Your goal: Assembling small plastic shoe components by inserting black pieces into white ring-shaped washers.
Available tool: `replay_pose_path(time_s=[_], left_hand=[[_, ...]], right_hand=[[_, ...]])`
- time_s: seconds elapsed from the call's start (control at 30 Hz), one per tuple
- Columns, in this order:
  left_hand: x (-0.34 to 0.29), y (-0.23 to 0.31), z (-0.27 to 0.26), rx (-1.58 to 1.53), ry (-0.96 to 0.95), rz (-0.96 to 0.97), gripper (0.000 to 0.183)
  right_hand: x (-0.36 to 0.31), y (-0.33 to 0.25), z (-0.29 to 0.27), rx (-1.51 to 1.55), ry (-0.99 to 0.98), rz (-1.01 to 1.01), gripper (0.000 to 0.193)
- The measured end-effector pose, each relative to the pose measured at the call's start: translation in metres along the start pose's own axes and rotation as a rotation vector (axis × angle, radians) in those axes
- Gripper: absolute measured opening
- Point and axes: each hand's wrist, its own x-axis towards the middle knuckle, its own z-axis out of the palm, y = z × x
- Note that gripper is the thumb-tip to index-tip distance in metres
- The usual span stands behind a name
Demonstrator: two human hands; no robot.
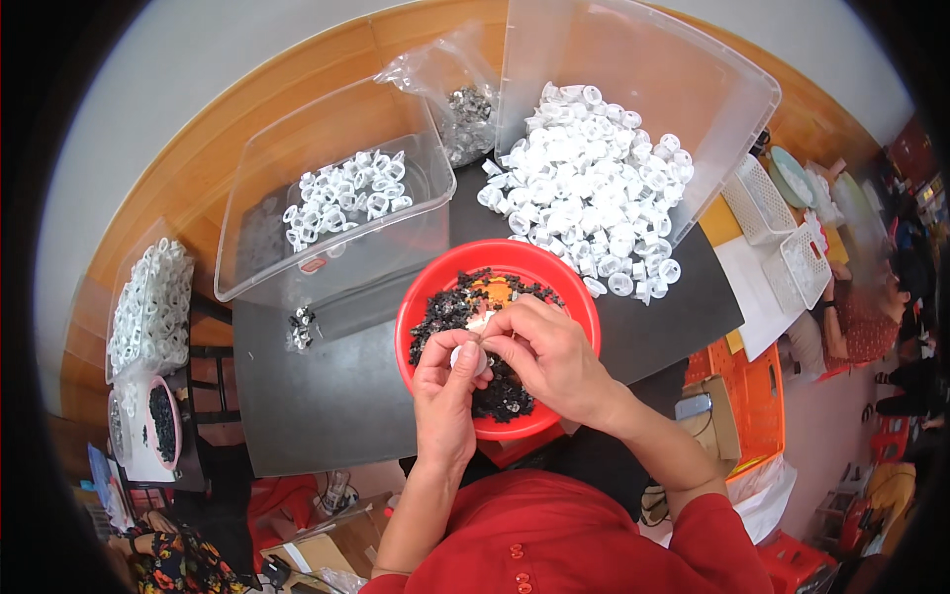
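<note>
My left hand (444,398) is closed around a small white round plastic part (479,364), held above a red basin (409,287). My right hand (550,358) meets it, thumb and forefinger pinched together at the part's upper side. Whatever those fingertips grip is too small to make out. Many small black pieces (503,398) lie in the basin below, with an orange and white patch showing among them. A large heap of white plastic parts (594,188) spills from a tipped clear bin (712,74) beyond the basin, to the right.
At the left of the dark table (327,416) stands a clear bin (237,228) with more white parts (346,193). Behind it is a clear bag (465,124) of small metallic pieces. A few small pieces (300,329) lie left of the basin. An orange crate (760,406) stands at the right.
</note>
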Motion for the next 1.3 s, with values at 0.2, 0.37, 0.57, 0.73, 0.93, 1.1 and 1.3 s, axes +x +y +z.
replay_pose_path(time_s=[0.2, 0.37, 0.57, 0.73, 0.93, 1.1, 1.3], left_hand=[[-0.004, 0.011, 0.003, -0.134, -0.096, -0.1, 0.026], [-0.004, 0.008, 0.004, -0.089, -0.061, -0.096, 0.032], [-0.006, 0.003, 0.002, -0.058, -0.069, -0.077, 0.031], [-0.006, 0.002, 0.001, -0.067, -0.064, -0.089, 0.028], [-0.007, 0.005, 0.004, -0.087, -0.047, -0.091, 0.032], [-0.008, 0.002, 0.012, -0.042, -0.037, -0.039, 0.032], [-0.01, 0.004, 0.012, -0.043, 0.009, -0.019, 0.032]], right_hand=[[0.0, 0.002, -0.001, 0.056, 0.114, 0.034, 0.005], [-0.011, -0.004, 0.0, -0.004, 0.072, -0.009, 0.007], [-0.013, -0.005, -0.004, -0.276, 0.003, -0.195, 0.014], [-0.014, -0.003, -0.004, -0.386, -0.004, -0.304, 0.027], [-0.019, -0.005, 0.006, 0.111, 0.167, 0.061, 0.02], [-0.021, 0.004, 0.016, 0.328, 0.2, 0.224, 0.011], [-0.023, 0.002, 0.031, 0.659, 0.253, 0.348, 0.009]])
